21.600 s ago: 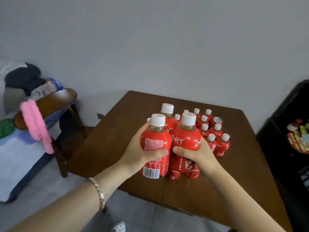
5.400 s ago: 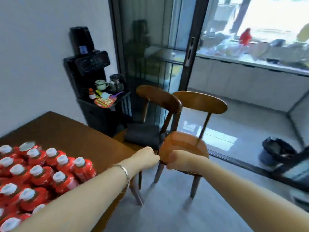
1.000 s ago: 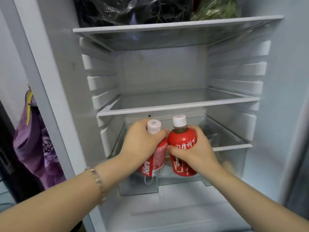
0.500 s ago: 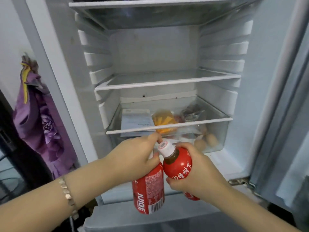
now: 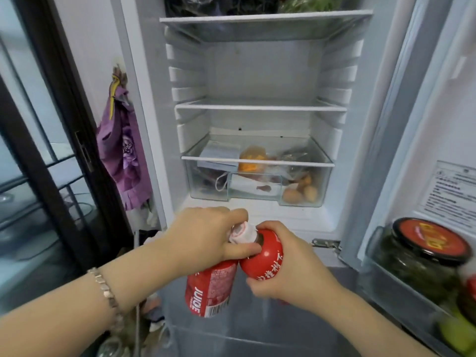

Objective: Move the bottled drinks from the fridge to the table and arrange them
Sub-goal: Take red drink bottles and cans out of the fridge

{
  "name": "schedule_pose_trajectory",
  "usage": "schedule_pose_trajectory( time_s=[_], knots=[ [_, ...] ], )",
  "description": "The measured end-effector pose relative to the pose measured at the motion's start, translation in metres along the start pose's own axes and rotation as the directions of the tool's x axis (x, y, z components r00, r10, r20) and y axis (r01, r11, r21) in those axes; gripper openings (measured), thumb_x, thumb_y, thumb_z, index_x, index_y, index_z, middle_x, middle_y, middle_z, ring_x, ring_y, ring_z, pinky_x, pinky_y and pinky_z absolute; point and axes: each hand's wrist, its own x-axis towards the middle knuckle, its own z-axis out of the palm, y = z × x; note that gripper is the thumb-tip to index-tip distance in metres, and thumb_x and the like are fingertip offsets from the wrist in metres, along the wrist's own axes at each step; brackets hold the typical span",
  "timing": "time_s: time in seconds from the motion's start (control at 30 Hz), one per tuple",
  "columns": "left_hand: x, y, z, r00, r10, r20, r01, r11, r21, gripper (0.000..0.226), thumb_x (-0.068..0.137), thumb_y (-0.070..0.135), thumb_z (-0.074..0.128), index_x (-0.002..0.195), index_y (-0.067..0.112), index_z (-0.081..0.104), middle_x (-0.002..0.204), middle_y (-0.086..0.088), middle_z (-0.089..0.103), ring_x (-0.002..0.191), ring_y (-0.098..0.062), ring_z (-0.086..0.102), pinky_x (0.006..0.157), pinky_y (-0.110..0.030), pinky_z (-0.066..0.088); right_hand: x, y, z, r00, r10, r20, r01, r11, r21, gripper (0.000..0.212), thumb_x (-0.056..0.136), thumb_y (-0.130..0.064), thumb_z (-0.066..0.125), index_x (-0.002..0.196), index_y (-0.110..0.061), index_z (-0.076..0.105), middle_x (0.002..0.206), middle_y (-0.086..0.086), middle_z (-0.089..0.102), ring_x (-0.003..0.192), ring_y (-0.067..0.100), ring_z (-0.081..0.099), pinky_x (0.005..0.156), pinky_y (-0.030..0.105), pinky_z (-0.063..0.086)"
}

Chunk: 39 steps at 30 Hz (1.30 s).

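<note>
Each grip holds a red bottle (image 5: pixel 210 289); drawer (image 5: pixel 255 176) holds, seemingly, eggs (image 5: pixel 298 194).

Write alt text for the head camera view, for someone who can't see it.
Two hands, left hand and right hand, each hold a red bottled drink: the left bottle and the right bottle, touching in front of an open fridge. Its clear drawer holds food; a jar sits in the door.
</note>
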Motion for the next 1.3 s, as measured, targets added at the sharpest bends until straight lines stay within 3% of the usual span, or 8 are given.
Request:
schedule_pose_trajectory(
  time_s=[0.17, 0.3, 0.53, 0.63, 0.73, 0.87, 1.03, 1.3],
  knots=[
    [-0.042, 0.060, -0.010, 0.992, -0.115, -0.046, 0.117, 0.992, 0.038, 0.044, 0.081, 0.071, 0.040, 0.073, 0.029, 0.030, 0.076, 0.011, 0.045, 0.074, -0.011, 0.046, 0.061, -0.028, 0.029, -0.053, -0.003, -0.016, 0.992, 0.003, 0.123, -0.003, 1.000, -0.002, 0.080, 0.060, -0.029, 0.084, 0.124, -0.040, 0.037, 0.100, -0.027, 0.051, 0.089, -0.001, 0.058, 0.075, 0.014, 0.051],
    [-0.053, 0.092, -0.013, 0.991, -0.116, -0.065, 0.119, 0.992, 0.040, 0.042, 0.082, 0.069, 0.041, 0.082, 0.027, 0.038, 0.081, 0.008, 0.052, 0.087, -0.016, 0.058, 0.062, -0.028, 0.029, -0.085, 0.006, -0.032, 0.983, 0.085, 0.161, -0.068, 0.992, -0.103, 0.105, 0.061, -0.035, 0.084, 0.144, -0.032, 0.020, 0.133, -0.013, 0.041, 0.118, 0.005, 0.048, 0.094, 0.017, 0.044],
    [-0.074, 0.169, -0.025, 0.995, -0.016, -0.103, 0.017, 1.000, 0.016, 0.049, 0.081, 0.069, 0.042, 0.064, 0.025, 0.029, 0.073, 0.008, 0.046, 0.072, -0.014, 0.044, 0.058, -0.029, 0.027, -0.188, 0.018, -0.115, 0.928, 0.036, -0.371, -0.220, 0.856, -0.467, 0.040, 0.078, -0.004, 0.060, 0.114, -0.022, 0.064, 0.116, -0.003, 0.064, 0.110, 0.022, 0.058, 0.091, 0.034, 0.047],
    [-0.082, 0.199, -0.030, 0.991, 0.045, -0.130, -0.043, 0.999, 0.018, 0.050, 0.080, 0.069, 0.044, 0.064, 0.023, 0.032, 0.075, 0.004, 0.053, 0.075, -0.017, 0.051, 0.058, -0.028, 0.029, -0.223, 0.026, -0.150, 0.782, -0.123, -0.611, -0.298, 0.787, -0.540, 0.025, 0.077, -0.005, 0.061, 0.101, -0.010, 0.068, 0.103, 0.011, 0.066, 0.101, 0.034, 0.058, 0.086, 0.040, 0.043],
    [-0.098, 0.241, -0.034, 0.986, 0.105, -0.127, -0.107, 0.994, -0.006, 0.047, 0.079, 0.070, 0.044, 0.069, 0.024, 0.037, 0.085, 0.004, 0.062, 0.085, -0.018, 0.058, 0.061, -0.027, 0.032, -0.285, 0.047, -0.179, 0.516, -0.213, -0.830, -0.465, 0.744, -0.480, 0.041, 0.073, -0.011, 0.060, 0.113, -0.002, 0.058, 0.112, 0.023, 0.054, 0.109, 0.034, 0.044, 0.095, 0.044, 0.033],
    [-0.106, 0.286, -0.036, 0.982, 0.144, -0.123, -0.151, 0.987, -0.051, 0.046, 0.078, 0.071, 0.044, 0.073, 0.026, 0.042, 0.084, 0.006, 0.062, 0.085, -0.015, 0.059, 0.061, -0.027, 0.034, -0.346, 0.065, -0.229, 0.222, -0.031, -0.974, -0.589, 0.792, -0.160, 0.072, 0.077, -0.025, 0.063, 0.134, 0.007, 0.034, 0.135, 0.031, 0.033, 0.123, 0.045, 0.032, 0.105, 0.047, 0.023],
    [-0.110, 0.330, -0.034, 0.987, 0.110, -0.116, -0.110, 0.994, 0.009, 0.044, 0.080, 0.071, 0.043, 0.076, 0.026, 0.044, 0.089, 0.005, 0.064, 0.087, -0.017, 0.061, 0.060, -0.027, 0.036, -0.363, 0.089, -0.267, 0.332, 0.266, -0.905, -0.614, 0.789, 0.007, 0.099, 0.084, -0.036, 0.066, 0.147, 0.004, 0.001, 0.152, 0.029, 0.007, 0.141, 0.043, 0.011, 0.114, 0.047, 0.013],
    [-0.121, 0.387, -0.026, 0.993, -0.036, -0.114, 0.040, 0.999, 0.035, 0.038, 0.082, 0.068, 0.044, 0.084, 0.030, 0.044, 0.098, 0.006, 0.066, 0.093, -0.017, 0.062, 0.064, -0.027, 0.040, -0.371, 0.092, -0.271, 0.437, 0.321, -0.840, -0.560, 0.828, 0.025, 0.112, 0.075, -0.047, 0.070, 0.149, -0.006, -0.002, 0.153, 0.026, -0.003, 0.142, 0.042, 0.003, 0.112, 0.053, 0.012]
  ],
)
